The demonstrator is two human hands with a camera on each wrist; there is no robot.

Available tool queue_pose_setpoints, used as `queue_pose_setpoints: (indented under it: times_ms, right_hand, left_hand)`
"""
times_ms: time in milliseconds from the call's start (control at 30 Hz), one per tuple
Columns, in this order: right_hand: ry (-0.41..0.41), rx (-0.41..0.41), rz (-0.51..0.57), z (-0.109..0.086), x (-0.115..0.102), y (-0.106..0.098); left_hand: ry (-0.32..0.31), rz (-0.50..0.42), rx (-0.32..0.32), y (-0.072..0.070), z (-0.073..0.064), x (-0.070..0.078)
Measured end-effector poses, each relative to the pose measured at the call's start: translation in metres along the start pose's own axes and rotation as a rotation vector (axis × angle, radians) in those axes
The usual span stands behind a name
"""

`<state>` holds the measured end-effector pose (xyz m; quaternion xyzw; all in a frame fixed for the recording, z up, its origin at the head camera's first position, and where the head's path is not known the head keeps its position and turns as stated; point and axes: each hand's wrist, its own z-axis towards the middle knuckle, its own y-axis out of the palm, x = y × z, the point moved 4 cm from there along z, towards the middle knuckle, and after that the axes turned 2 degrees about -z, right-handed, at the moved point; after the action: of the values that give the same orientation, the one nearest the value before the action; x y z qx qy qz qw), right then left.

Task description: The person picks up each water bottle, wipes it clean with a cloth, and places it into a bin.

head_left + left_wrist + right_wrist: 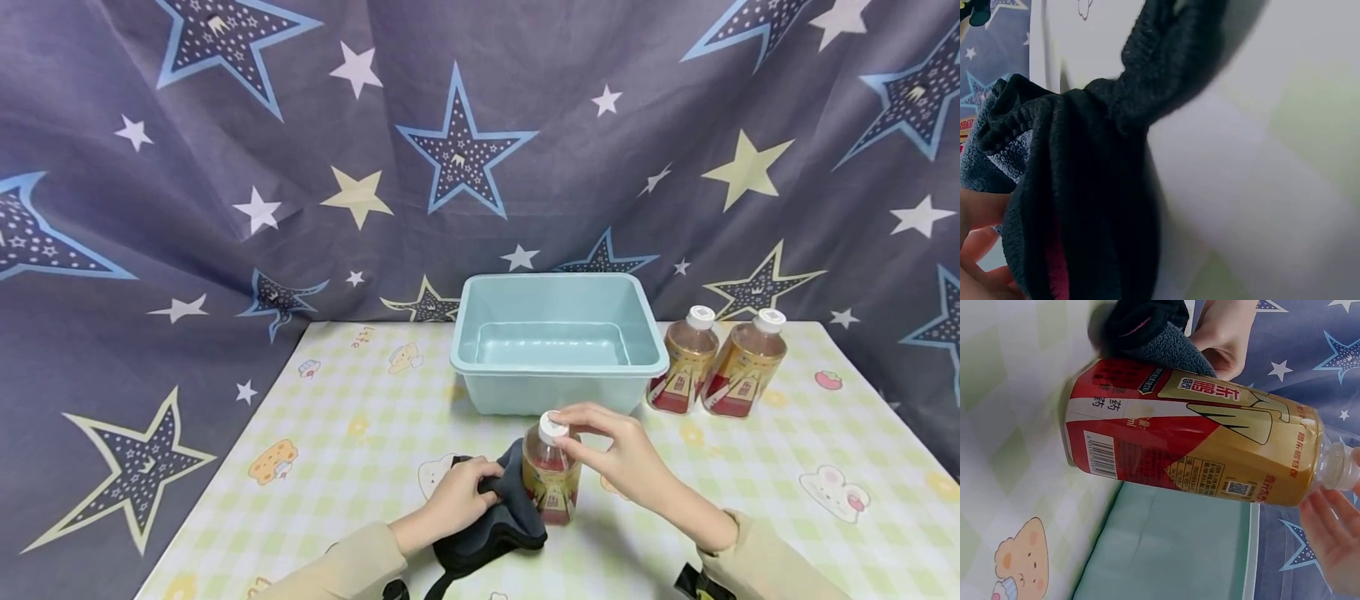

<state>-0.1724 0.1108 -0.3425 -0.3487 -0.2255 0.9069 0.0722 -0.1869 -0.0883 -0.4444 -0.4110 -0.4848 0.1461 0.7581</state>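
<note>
right grip [628, 454]: closed to cap width, pinching the white cap [553, 428] of one bottle [553, 497]
left grip [462, 497]: fingers curled round one dark cloth [519, 492]
cloth: fuzzy grey inside, black-edged, touching the bottle at 9 o'clock
bottle: standing on the tabletop [360, 479], clear plastic, red-and-gold label
basin [558, 368]: one, smooth pale-blue plastic, rectangular, 12 o'clock from the bottle
other bottles [682, 367]: two, white-capped, side by side at 2 o'clock

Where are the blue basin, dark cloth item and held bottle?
Blue basin [536, 393]: head view, its front wall.
Dark cloth item [501, 518]: head view, its middle.
Held bottle [1199, 436]: right wrist view, its label.
</note>
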Motion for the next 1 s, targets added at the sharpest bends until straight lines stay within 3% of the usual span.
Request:
queue_pose_setpoints:
  times_ms: [200, 433, 600, 1000]
  right_hand:
    - [-0.011, -0.010, -0.039, 0.012, -0.031, -0.007]
    - [-0.023, 0.027, -0.096, 0.009, -0.017, -0.003]
    - [-0.031, 0.040, -0.121, 0.008, -0.007, 0.000]
    - [-0.048, 0.048, -0.126, 0.011, -0.007, 0.000]
  left_hand:
    - [0.013, -0.007, -0.007, -0.002, 0.001, -0.003]
    - [0.000, -0.084, -0.037, -0.011, -0.005, -0.005]
    - [-0.009, -0.134, -0.020, -0.019, -0.008, -0.005]
    - [-0.054, -0.204, 0.017, -0.035, -0.015, -0.005]
